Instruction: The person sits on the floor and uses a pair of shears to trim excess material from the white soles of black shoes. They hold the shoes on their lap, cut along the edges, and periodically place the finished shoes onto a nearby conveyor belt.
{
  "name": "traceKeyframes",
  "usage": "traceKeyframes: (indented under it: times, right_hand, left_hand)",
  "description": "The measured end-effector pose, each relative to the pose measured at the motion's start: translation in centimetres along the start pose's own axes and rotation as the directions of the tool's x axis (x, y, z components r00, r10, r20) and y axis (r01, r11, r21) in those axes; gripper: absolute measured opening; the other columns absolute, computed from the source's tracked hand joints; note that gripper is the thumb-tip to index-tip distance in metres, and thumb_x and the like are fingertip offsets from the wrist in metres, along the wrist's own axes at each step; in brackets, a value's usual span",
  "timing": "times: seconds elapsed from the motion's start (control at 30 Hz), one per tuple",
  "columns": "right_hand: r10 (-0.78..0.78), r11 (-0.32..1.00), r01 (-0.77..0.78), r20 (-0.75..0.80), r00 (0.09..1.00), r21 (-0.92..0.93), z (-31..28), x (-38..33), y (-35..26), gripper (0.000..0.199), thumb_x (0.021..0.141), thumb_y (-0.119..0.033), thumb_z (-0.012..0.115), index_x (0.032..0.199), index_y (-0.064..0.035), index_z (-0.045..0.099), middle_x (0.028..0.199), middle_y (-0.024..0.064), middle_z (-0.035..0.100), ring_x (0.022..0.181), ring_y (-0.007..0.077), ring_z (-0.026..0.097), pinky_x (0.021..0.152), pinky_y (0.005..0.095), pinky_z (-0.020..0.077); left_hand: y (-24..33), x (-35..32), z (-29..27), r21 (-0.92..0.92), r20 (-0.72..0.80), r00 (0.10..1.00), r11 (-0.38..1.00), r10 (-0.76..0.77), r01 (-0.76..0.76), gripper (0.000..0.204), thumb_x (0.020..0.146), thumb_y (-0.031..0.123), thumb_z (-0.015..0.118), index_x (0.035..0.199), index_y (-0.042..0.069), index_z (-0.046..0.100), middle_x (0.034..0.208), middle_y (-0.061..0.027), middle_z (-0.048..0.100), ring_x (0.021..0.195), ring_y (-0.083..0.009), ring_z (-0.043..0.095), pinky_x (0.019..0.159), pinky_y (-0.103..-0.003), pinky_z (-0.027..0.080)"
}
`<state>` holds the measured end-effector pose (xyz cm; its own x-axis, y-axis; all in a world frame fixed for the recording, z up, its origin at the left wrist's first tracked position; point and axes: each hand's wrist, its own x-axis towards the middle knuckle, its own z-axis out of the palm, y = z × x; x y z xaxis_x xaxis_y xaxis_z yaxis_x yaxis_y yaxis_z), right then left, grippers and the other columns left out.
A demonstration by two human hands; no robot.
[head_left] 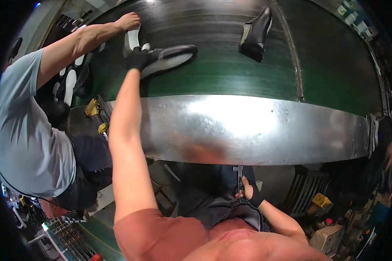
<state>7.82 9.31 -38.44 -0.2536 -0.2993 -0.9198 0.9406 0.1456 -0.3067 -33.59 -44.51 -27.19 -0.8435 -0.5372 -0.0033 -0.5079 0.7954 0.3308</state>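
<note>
My left hand (139,59), in a black fingerless glove, is closed on the heel end of a black shoe (175,53) with a whitish underside. The shoe lies tilted on the green conveyor belt (213,80). Down by my lap, my right hand (248,190), also partly gloved, is wrapped round a slim metal tool (239,173) with a crosspiece at its top; its exact kind is unclear. Beyond my left hand, a co-worker's hand (130,21) rests at the top of a white-soled piece (133,39).
Another black shoe (257,37) lies farther along the belt, left of a seam (294,56). A shiny metal ledge (248,126) runs between me and the belt. Several white-soled shoes (69,85) sit at the left beside the co-worker (30,130). Yellow-headed tools (92,108) lie on the ledge's left end.
</note>
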Motion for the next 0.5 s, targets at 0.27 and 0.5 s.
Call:
traceKeyframes:
  times: [0.27,0.5]
  right_hand:
    - [-0.086,0.994,0.095,-0.165,0.983,0.048,2.4,-0.2,-2.0,0.081,0.086,-0.07,0.032,0.081,0.0066,0.06,0.06,0.0177,0.06,0.055,0.0249,0.063,0.053,0.03,0.0514]
    - [-0.063,0.997,0.067,-0.124,0.99,0.025,1.8,-0.4,-1.0,0.084,0.084,-0.072,0.032,0.092,0.0086,0.055,0.062,0.0195,0.06,0.056,0.0279,0.063,0.055,0.0335,0.054]
  left_hand:
    - [1.2,-10.8,-1.7,0.294,-0.036,0.727,0.702,0.686,-0.648,0.081,0.071,0.043,0.069,0.133,0.002,0.037,0.133,-0.0226,0.043,0.124,-0.0381,0.04,0.102,-0.046,0.031]
    - [0.7,-6.0,-0.7,-0.153,0.276,0.927,0.964,0.254,-0.218,0.091,0.061,0.043,0.076,0.133,0.002,0.038,0.123,-0.0207,0.053,0.113,-0.034,0.053,0.094,-0.039,0.043]
